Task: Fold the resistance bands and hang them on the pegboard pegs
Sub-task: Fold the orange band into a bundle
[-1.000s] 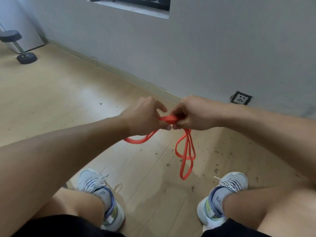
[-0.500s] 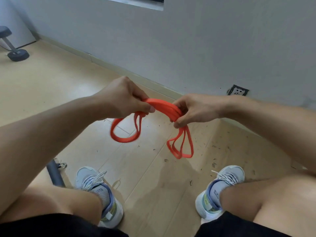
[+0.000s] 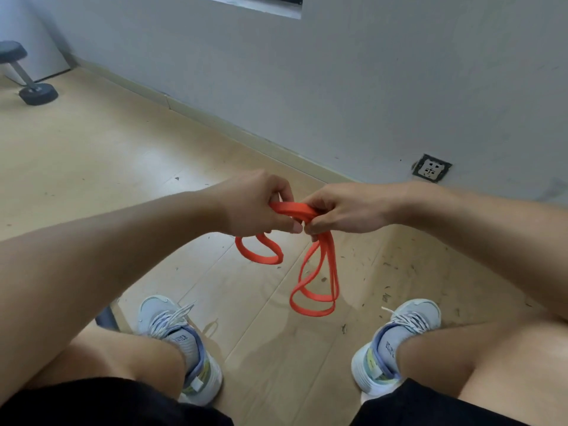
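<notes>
Both hands, left hand [image 3: 255, 207] & right hand [image 3: 341, 210], clamped on orange resistance band [image 3: 316, 272], held mid-air above floor. Looks light, floppy, stretchy; grip bunched middle so loops don't spring loose.

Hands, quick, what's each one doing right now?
Left hand: closed, gripping the orange band.
Right hand: closed, pinching the same band beside the left; loops hang below both.
</notes>
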### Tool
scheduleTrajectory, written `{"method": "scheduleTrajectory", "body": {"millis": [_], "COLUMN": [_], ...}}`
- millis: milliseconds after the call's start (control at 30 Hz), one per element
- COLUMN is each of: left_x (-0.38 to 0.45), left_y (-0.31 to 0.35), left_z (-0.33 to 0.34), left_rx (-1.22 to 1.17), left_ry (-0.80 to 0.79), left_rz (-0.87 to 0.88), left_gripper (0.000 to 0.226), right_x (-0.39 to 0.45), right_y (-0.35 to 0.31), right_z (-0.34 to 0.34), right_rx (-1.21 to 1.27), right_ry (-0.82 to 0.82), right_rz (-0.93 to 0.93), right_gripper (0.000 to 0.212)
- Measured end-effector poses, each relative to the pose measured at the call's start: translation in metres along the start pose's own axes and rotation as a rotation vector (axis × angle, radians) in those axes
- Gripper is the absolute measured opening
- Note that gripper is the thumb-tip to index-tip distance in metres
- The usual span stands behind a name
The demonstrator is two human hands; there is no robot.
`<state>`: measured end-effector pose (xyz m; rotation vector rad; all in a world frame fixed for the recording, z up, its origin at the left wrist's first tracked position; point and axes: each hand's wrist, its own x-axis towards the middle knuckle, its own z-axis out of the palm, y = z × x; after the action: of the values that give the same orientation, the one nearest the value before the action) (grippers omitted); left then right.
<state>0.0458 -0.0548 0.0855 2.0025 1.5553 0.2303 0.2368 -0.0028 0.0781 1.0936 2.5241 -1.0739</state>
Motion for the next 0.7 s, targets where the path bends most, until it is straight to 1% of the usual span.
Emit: {"method": "scheduleTrajectory", "body": {"millis": [133,267,367,500,600,700], "left_x": [0.002,0.003,0.003,0.001,0.0,-0.001], "left_y": [-0.003,-0.002,-0.002,0.0,0.003,0.005], "left_z": [-0.001,-0.003,-0.005,-0.01,-0.012,-0.014], "left_rx": [0.029,-0.009,0.019,0.053,0.088,0.189], "left_ry": [0.0,0.01,0.03,0.051,0.06,0.049], "left_rz": [-0.013,-0.048,-0.076,-0.117,-0.123,-0.161], "left_gripper": [0.023,0.022,0.028,0.026,0.024,0.022], "right_x": [-0.001,0.0,0.001,0.003,0.003,0.004], "right_y": [0.005,0.007,0.006,0.004,0.002,-0.001], "right_z": [0.002,0.006,0.009,0.009,0.01,0.012], "right_rx": [0.049,0.067,0.147,0.092,0.1,0.101], "right_ry": [0.028,0.13,0.19,0.306,0.328,0.342], "right_rz": [0.012,-0.009,-0.015,-0.042,-0.039,-0.047], "right_gripper": [0.021,0.021,0.018,0.013,0.009,0.009]}}
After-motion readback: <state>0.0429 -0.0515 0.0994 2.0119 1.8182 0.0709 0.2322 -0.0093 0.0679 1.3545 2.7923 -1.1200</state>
